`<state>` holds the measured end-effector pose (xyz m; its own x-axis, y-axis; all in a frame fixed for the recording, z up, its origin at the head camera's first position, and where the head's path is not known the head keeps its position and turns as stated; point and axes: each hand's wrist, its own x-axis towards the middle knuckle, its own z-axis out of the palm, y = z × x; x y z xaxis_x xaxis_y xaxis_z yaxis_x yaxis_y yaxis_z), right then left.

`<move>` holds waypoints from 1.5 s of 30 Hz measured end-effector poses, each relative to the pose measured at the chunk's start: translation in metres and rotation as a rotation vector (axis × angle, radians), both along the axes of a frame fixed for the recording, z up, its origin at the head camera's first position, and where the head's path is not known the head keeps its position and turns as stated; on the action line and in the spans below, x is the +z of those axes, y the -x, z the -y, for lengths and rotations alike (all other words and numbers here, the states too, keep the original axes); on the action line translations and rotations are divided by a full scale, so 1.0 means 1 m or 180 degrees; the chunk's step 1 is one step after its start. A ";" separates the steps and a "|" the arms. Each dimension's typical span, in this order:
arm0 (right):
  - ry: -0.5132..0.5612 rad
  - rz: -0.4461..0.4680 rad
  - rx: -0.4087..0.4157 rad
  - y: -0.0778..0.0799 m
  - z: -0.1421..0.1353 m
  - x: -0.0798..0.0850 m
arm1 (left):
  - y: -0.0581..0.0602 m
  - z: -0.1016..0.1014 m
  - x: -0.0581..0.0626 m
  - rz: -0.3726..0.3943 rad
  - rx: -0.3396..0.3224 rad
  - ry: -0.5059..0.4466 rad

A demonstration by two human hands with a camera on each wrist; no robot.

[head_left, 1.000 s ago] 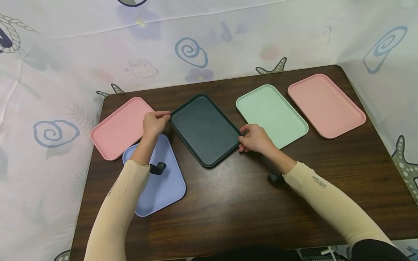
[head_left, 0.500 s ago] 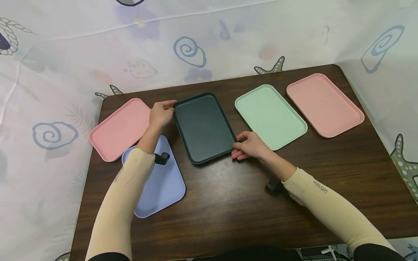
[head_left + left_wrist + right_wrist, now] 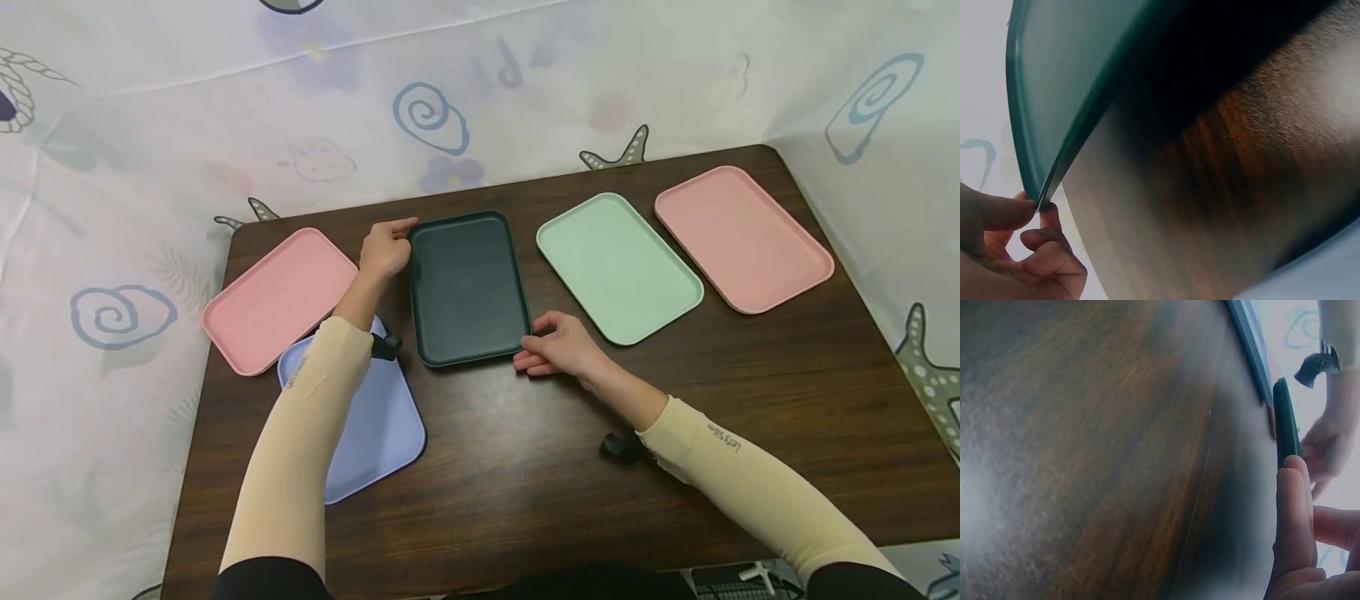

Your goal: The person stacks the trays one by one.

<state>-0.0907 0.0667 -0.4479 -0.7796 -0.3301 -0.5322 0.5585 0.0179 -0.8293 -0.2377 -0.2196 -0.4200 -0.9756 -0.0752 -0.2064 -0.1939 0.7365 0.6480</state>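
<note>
A pale cloth printed with shells, starfish and flowers rises behind the worktop and along both its sides. The dark, wood-grained worktop carries five rectangular trays with rounded corners. Two arms in cream sleeves reach in over its near edge: the left sleeve crosses above a blue tray, the right sleeve comes in from the near right corner.

Among the trays, a pink tray lies by the far right corner of the worktop, and a mint tray just beside it, nearer the middle. The dark green tray is near the middle of the far edge, its short sides roughly along that edge; whether its base touches the wood I cannot tell. A second pink tray lies slantwise near the far left corner, and the blue tray is towards the left edge, partly hidden by the arm.

Smaller are the hands. The left hand pinches the dark green tray's far left corner between thumb and fingers; the right hand grips its near right corner, thumb on the rim
</note>
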 end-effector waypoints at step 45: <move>-0.0331 -0.0082 0.0066 0.002 -0.003 -0.017 | 0.009 -0.006 -0.025 0.0262 -0.0342 0.0088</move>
<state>-0.0927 0.0699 -0.4648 -0.7871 -0.2904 -0.5442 0.5357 0.1158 -0.8364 -0.2464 -0.2139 -0.4453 -0.9581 0.0222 -0.2855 -0.1645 0.7733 0.6123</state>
